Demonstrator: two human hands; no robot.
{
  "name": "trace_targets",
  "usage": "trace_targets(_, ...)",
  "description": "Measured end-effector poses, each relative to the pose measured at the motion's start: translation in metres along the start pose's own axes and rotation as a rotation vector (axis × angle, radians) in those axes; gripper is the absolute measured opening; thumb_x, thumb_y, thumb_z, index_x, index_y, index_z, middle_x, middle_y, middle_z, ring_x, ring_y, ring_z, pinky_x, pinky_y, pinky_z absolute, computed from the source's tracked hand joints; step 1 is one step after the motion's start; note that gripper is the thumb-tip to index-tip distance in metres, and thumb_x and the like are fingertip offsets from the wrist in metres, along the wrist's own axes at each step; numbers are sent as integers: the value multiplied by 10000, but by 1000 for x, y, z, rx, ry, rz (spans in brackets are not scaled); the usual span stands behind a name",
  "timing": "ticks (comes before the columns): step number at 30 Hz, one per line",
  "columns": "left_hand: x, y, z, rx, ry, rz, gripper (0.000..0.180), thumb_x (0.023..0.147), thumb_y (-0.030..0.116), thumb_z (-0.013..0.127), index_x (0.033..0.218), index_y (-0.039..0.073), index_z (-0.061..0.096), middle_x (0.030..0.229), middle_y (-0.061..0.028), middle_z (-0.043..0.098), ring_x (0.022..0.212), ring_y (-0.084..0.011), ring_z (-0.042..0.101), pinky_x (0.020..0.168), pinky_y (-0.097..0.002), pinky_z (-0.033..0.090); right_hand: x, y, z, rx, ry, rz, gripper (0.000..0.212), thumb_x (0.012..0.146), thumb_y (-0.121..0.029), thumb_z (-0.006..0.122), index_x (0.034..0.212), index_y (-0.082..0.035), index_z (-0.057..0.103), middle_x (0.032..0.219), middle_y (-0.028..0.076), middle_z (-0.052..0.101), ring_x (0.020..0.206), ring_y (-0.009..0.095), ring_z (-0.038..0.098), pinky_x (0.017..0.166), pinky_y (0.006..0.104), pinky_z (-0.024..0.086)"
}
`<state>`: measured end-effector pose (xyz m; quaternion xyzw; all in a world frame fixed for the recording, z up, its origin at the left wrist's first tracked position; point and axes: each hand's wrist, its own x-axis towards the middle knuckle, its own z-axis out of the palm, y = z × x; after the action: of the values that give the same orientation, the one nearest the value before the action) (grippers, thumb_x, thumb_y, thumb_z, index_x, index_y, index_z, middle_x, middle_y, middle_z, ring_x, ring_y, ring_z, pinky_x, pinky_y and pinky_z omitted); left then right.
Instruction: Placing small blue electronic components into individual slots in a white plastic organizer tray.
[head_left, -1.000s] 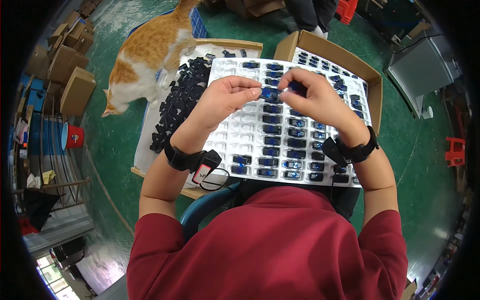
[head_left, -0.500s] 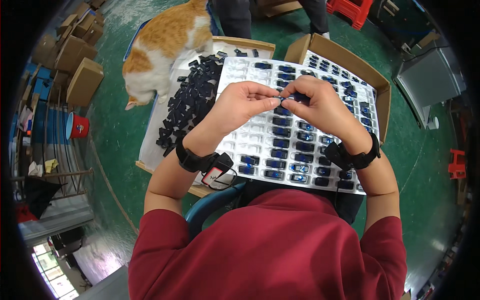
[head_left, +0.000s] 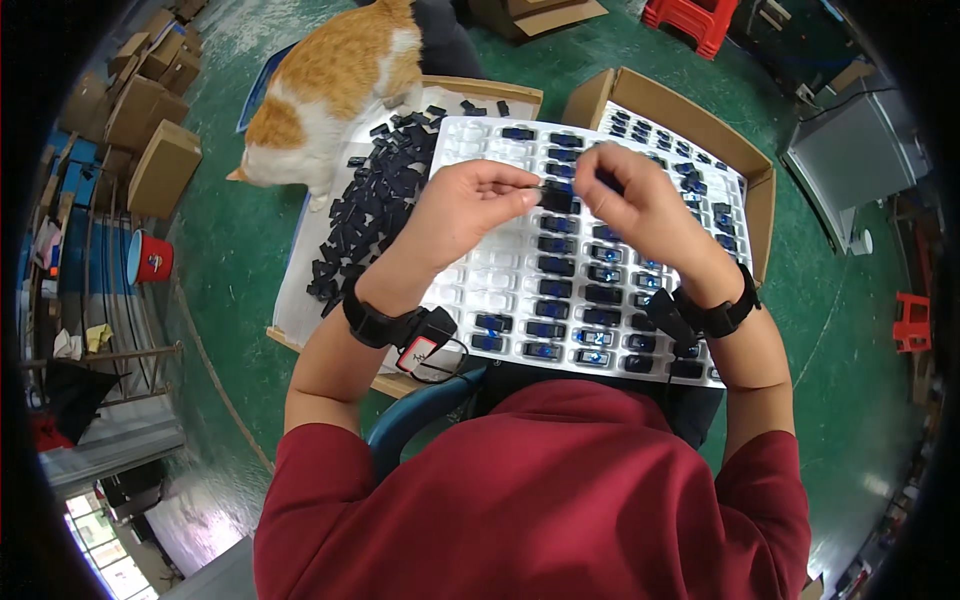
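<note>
Above a white plastic tray [head_left: 495, 250] my left hand [head_left: 470, 210] is closed in a pinch, with a small black rectangular piece [head_left: 541, 191] at its fingertips. My right hand [head_left: 640, 205] is a little to the right, apart from the left one. Its fingers are curled and slightly blurred; a dark patch shows between thumb and forefinger, too unclear to name. Rows of small dark, glossy pieces [head_left: 555, 266] sit in the tray's hollows under and around both hands. Black bands with small boxes circle both wrists.
Left of the tray, many loose black pieces [head_left: 375, 190] are heaped on a pale-lined carton. An orange and white cat [head_left: 335, 80] stands at that carton's far left. Behind on the right is a cardboard box [head_left: 690, 105] holding another filled tray. A person's dark-clothed leg [head_left: 448, 45] shows beyond.
My hands have drawn apart: the right moved slightly right, the left slightly left with the black piece. The cat's head has turned and shifted left. The person's legs beyond have moved.
</note>
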<state>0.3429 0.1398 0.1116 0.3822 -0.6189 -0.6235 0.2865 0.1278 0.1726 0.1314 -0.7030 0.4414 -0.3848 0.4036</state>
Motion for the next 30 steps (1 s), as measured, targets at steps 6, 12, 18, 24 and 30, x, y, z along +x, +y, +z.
trace_targets(6,-18,15,2,747,210,448,201,763,71,693,963,67,671,833,-38,668,644,-132,583,582,-265,456,1,1,-19,425,-103,206,140,909,-180,554,884,-42,551,790,-19,568,669,33,470,592,185,399)
trace_targets(12,-16,11,-6,894,88,1044,260,647,6,713,885,97,664,955,-44,672,694,-203,576,631,-305,449,-1,1,-14,210,-158,61,86,839,-83,576,911,-39,591,791,-24,565,691,32,465,607,189,400)
trace_targets(18,-24,19,-4,1019,36,1122,215,656,51,677,866,98,674,988,-17,666,700,-178,570,622,-295,443,-5,-14,-15,135,-271,106,122,817,-56,617,936,-40,598,842,-35,563,750,36,495,653,186,412)
trace_targets(24,-23,20,-5,1100,61,1257,206,656,115,650,860,131,678,951,9,647,692,-132,557,563,-246,444,-2,-16,-12,14,-307,49,154,801,-110,681,930,-51,623,805,-22,575,720,50,496,626,197,410)
trace_targets(30,-22,21,-4,1101,72,1300,197,653,114,659,848,129,681,947,3,644,685,-123,564,558,-231,444,-1,-14,-6,-81,-260,-156,162,760,-114,681,899,-35,650,737,31,594,646,116,534,584,247,438)
